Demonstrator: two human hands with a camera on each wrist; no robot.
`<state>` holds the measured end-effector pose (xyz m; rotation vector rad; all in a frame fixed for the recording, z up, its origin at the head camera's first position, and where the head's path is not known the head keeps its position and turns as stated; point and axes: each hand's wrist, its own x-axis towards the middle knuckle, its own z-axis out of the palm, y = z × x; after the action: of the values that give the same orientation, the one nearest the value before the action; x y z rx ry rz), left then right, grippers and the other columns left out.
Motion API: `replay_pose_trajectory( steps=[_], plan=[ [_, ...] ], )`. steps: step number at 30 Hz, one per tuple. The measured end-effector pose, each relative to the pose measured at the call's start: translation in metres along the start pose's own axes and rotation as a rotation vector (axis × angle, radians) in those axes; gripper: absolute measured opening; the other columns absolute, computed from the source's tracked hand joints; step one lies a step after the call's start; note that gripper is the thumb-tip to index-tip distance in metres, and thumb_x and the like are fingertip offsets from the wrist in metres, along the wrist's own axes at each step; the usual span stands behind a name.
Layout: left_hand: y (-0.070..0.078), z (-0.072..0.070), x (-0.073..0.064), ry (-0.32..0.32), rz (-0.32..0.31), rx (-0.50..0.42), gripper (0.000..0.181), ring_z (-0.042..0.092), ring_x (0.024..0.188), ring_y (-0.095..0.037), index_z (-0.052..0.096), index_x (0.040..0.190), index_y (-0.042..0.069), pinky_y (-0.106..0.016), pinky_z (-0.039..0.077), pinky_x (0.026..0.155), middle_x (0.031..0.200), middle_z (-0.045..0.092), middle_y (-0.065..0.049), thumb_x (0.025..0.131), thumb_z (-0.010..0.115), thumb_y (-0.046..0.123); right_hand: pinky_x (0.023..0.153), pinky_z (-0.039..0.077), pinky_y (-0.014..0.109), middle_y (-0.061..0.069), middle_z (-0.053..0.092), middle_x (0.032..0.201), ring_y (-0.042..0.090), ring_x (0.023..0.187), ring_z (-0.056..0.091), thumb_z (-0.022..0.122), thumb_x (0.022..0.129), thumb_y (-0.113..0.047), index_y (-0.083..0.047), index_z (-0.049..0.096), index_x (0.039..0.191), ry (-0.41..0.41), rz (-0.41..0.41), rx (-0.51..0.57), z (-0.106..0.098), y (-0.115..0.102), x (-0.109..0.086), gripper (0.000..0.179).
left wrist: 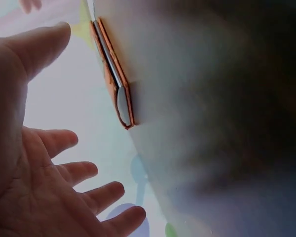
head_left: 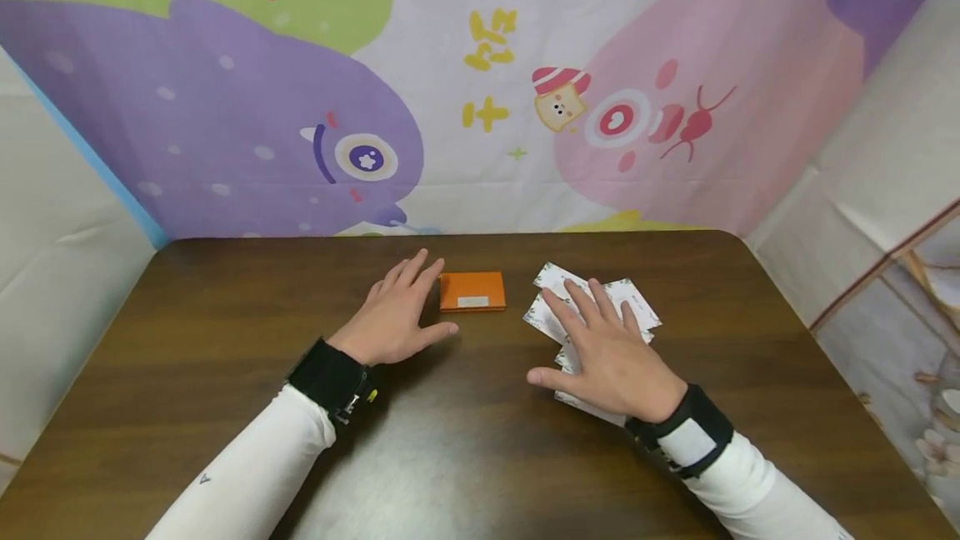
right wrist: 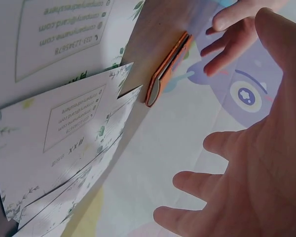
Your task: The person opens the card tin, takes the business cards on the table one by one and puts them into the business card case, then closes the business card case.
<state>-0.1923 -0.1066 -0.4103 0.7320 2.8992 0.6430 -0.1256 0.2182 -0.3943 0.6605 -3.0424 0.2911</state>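
An orange card holder (head_left: 472, 291) with a small pale label lies on the brown table. Its folded edge with a grey layer inside shows in the left wrist view, where the holder (left wrist: 113, 74) stands apart from the fingers. My left hand (head_left: 397, 311) is just left of it, fingers spread and holding nothing. To the right, several white business cards (head_left: 633, 302) with leafy print lie in an overlapping spread. Above them hovers my right hand (head_left: 611, 352), fingers stretched out, hiding part of the spread. In the right wrist view the cards (right wrist: 64, 118) show printed contact lines.
The dark wooden table (head_left: 465, 457) ends at a cartoon-printed cloth (head_left: 450, 148) hanging behind it. Pale cloth (head_left: 67, 215) hangs on the left, and a patterned covering (head_left: 900, 340) is on the right.
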Motion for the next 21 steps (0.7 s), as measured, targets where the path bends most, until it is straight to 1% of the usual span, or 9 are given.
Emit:
replay_pose_trajectory(
  steps=[7,12,17,21],
  plan=[
    [-0.006,0.002,0.012,-0.021,0.006,-0.02,0.089,0.027,0.153,-0.051,0.032,0.167,0.005,-0.07,0.028,0.118,0.174,0.018,-0.023,0.099,0.076,0.042,0.113,0.021,0.082,0.014,0.024,0.174,0.043,0.161,0.009,0.053,0.085,-0.092,-0.024,0.024,0.172,0.0,-0.008,-0.004,0.001,-0.004,0.0,0.113],
    [-0.01,0.005,0.022,-0.039,0.014,-0.005,0.083,0.031,0.152,-0.049,0.037,0.165,0.005,-0.067,0.029,0.119,0.172,0.023,-0.022,0.099,0.077,0.037,0.113,0.021,0.082,0.014,0.023,0.174,0.043,0.161,0.009,0.052,0.085,-0.092,-0.024,0.024,0.172,-0.003,-0.01,-0.01,0.002,-0.006,0.001,0.113],
    [-0.01,0.004,0.03,-0.061,0.045,0.034,0.075,0.037,0.148,-0.046,0.045,0.161,0.004,-0.064,0.033,0.118,0.168,0.035,-0.02,0.1,0.077,0.033,0.113,0.021,0.082,0.014,0.023,0.175,0.043,0.161,0.008,0.051,0.086,-0.092,-0.023,0.023,0.172,-0.01,-0.011,-0.016,0.002,-0.007,0.002,0.113],
    [-0.009,0.003,0.035,-0.066,0.084,0.064,0.065,0.044,0.141,-0.043,0.053,0.156,0.005,-0.061,0.038,0.115,0.161,0.047,-0.017,0.101,0.076,0.03,0.113,0.021,0.081,0.015,0.024,0.174,0.045,0.161,0.011,0.051,0.087,-0.091,-0.022,0.024,0.172,-0.006,-0.021,-0.023,0.003,-0.007,0.003,0.113]
  ],
)
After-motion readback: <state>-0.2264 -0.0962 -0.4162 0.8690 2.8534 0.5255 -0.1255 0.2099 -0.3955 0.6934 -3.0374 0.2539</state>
